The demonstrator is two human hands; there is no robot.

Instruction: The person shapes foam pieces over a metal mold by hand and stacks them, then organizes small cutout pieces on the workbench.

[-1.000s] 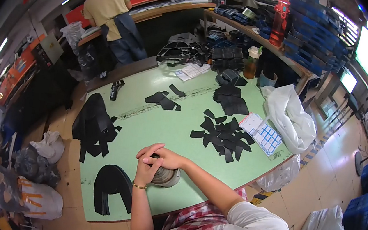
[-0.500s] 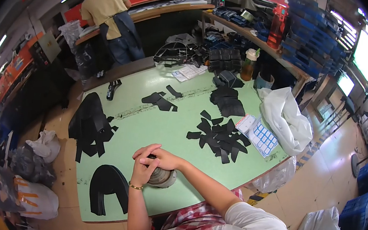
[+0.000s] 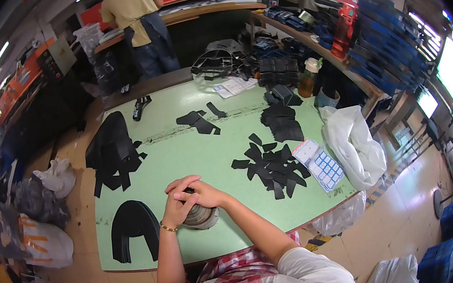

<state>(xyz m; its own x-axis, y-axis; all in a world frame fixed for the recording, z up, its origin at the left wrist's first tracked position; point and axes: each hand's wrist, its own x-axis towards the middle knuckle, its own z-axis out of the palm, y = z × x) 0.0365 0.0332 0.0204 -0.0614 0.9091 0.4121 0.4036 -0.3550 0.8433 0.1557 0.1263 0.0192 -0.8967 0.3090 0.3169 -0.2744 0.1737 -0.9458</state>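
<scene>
My left hand (image 3: 175, 209), with a gold bracelet at the wrist, and my right hand (image 3: 204, 193) lie crossed over each other on top of a round grey object (image 3: 202, 217) at the near edge of the green table (image 3: 202, 155). Fingers overlap, so part of each hand is hidden. Left of them sits a stack of black arch-shaped pieces (image 3: 126, 225). Farther left is a pile of long black pieces (image 3: 110, 142). Small black cut pieces (image 3: 271, 169) lie to the right, and a few more (image 3: 199, 121) are near the middle.
A printed sheet (image 3: 319, 163) and a white bag (image 3: 351, 147) lie at the right edge. A bottle (image 3: 309, 78) and black parts (image 3: 278, 72) stand at the back. Another person (image 3: 132, 13) works at a far bench. Bags (image 3: 47, 241) sit on the floor at left.
</scene>
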